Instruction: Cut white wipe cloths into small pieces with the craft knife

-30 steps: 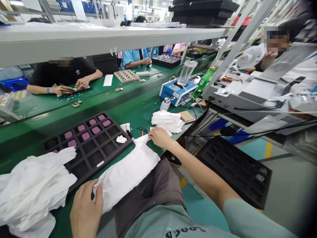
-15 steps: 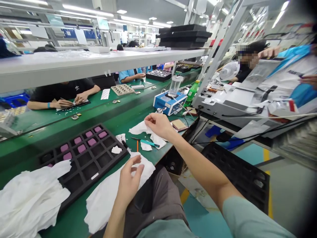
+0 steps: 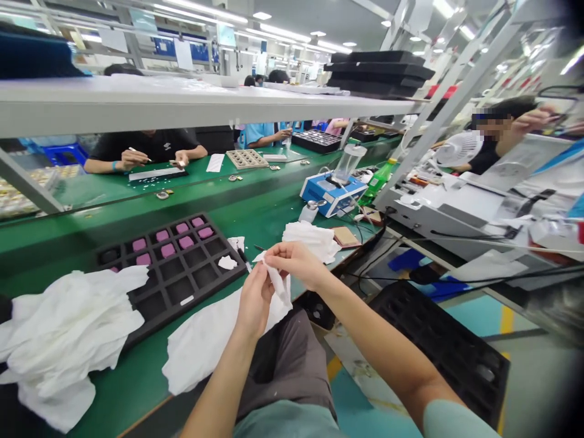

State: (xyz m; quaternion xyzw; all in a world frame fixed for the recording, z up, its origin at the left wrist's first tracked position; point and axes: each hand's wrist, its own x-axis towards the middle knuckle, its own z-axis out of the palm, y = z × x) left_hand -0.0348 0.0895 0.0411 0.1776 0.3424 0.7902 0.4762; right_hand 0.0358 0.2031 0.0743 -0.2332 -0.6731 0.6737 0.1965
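Note:
My left hand and my right hand meet in front of me, both pinching a small white cloth piece held above the bench edge. Below them a large white cloth lies flat on the green bench and hangs over my lap. To the left sits a black foam tray with several pink pads in its far cells. A crumpled white cloth pile rests on the bench behind my right hand.
A big heap of white cloth lies at the left. A blue device, a green bottle and cables stand at the right end. Another black tray sits low on the right. Other people work across the bench.
My right hand came back from the cloth pile with a small piece. My left hand rose from the flat cloth to meet it, and both now grip the piece.

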